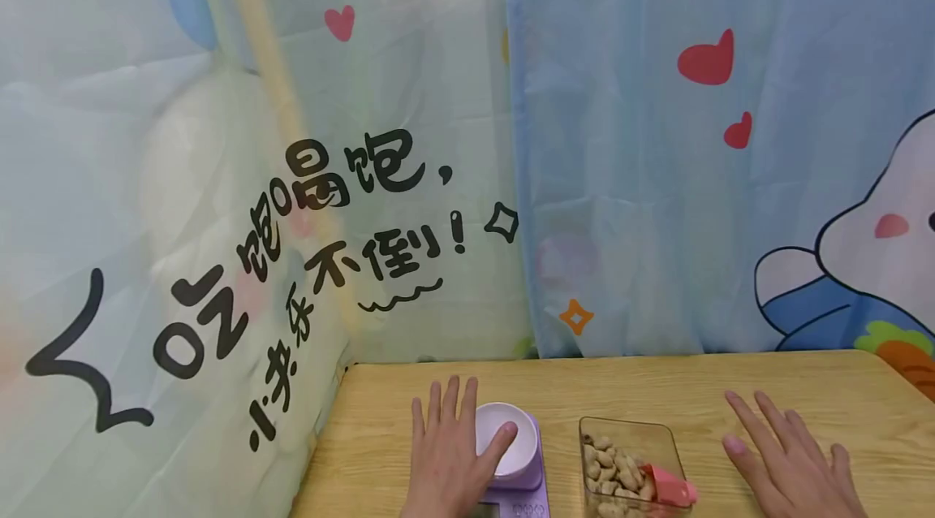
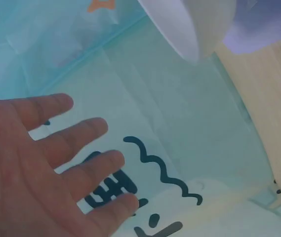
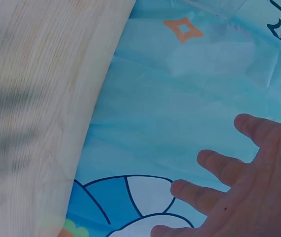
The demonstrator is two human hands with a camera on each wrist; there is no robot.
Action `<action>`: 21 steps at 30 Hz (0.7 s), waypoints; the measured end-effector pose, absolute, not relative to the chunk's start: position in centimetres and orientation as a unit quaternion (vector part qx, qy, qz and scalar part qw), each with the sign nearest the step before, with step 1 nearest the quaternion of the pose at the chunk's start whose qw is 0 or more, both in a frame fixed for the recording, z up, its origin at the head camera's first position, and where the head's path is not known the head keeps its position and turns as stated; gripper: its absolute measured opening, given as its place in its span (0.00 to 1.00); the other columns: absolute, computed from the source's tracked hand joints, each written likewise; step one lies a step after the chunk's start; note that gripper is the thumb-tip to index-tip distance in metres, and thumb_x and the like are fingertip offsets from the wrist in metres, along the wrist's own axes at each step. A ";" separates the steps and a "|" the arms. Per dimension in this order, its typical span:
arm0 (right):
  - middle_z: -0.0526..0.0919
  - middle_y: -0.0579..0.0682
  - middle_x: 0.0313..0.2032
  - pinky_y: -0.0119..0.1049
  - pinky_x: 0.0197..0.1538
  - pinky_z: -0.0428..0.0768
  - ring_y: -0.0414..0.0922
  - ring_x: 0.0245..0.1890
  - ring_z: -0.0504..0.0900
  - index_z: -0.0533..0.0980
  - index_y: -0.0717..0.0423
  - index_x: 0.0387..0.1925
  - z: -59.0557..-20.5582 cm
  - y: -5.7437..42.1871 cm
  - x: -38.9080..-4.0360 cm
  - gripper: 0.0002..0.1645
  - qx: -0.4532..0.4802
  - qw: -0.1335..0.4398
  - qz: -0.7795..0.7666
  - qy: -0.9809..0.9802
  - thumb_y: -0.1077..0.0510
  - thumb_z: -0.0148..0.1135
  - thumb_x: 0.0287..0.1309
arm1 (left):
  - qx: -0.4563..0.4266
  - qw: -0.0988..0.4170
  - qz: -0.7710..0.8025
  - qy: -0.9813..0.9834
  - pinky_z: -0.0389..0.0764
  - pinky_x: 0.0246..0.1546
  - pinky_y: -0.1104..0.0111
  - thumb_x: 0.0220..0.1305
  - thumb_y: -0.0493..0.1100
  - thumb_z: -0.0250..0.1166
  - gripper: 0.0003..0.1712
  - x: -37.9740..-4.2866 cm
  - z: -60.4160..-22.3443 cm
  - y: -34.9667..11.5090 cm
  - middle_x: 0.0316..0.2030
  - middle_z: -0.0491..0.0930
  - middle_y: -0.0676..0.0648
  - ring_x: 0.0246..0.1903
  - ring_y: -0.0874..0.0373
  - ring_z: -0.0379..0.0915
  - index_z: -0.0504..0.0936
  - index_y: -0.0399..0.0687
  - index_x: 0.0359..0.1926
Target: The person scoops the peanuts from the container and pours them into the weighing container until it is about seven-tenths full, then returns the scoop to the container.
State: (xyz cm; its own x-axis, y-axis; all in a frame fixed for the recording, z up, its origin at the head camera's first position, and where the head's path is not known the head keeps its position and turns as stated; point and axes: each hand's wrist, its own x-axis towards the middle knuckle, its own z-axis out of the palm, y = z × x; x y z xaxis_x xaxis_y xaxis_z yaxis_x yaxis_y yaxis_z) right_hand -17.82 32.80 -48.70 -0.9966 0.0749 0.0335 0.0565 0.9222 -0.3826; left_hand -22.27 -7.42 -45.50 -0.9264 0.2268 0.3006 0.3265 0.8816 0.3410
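Wooden tabletop (image 1: 701, 400) leaves room between peanut box rim (image 1: 626, 422) and right hand (image 1: 798, 465).

Printed cloth hung behind the light wood-grain worktop (image 1: 628, 384) — a pale greenish sheet (image 1: 431, 55) to the left, lettered in black Chinese characters (image 1: 332, 268), and a blue sheet (image 1: 621, 177) to the right, the two meeting along a vertical line. Red hearts (image 1: 708, 63) dotted both, while the blue one also bore an orange star (image 1: 587, 317) and a white cartoon figure (image 1: 876, 193) — cropped by the head view's edge — with a carrot (image 1: 906, 360).
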 end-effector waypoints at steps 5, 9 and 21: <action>0.49 0.81 0.69 0.88 0.50 0.38 0.87 0.61 0.46 0.47 0.59 0.79 -48.8 33.1 -17.4 0.48 -0.040 0.022 0.206 -0.978 0.29 0.30 0.76 | -0.178 0.103 -0.201 -0.958 0.47 0.73 0.39 0.64 0.83 0.41 0.56 -22.9 -45.1 -7.0 0.73 0.63 0.40 0.75 0.39 0.50 0.64 0.48 0.76; 0.49 0.81 0.69 0.88 0.49 0.39 0.86 0.61 0.47 0.46 0.58 0.79 -49.0 33.3 -17.3 0.46 -0.033 0.037 0.204 -0.978 0.31 0.31 0.77 | -0.227 0.087 -0.211 -0.947 0.48 0.75 0.45 0.61 0.84 0.47 0.58 -23.3 -44.8 -6.1 0.74 0.63 0.45 0.76 0.46 0.50 0.62 0.49 0.77; 0.50 0.83 0.68 0.88 0.49 0.40 0.88 0.60 0.48 0.47 0.62 0.78 -48.7 33.7 -16.9 0.47 -0.037 0.022 0.203 -0.978 0.31 0.30 0.77 | -0.368 0.073 -0.163 -0.912 0.62 0.71 0.49 0.49 0.81 0.66 0.65 -23.8 -45.5 -1.1 0.74 0.63 0.51 0.74 0.52 0.56 0.58 0.52 0.79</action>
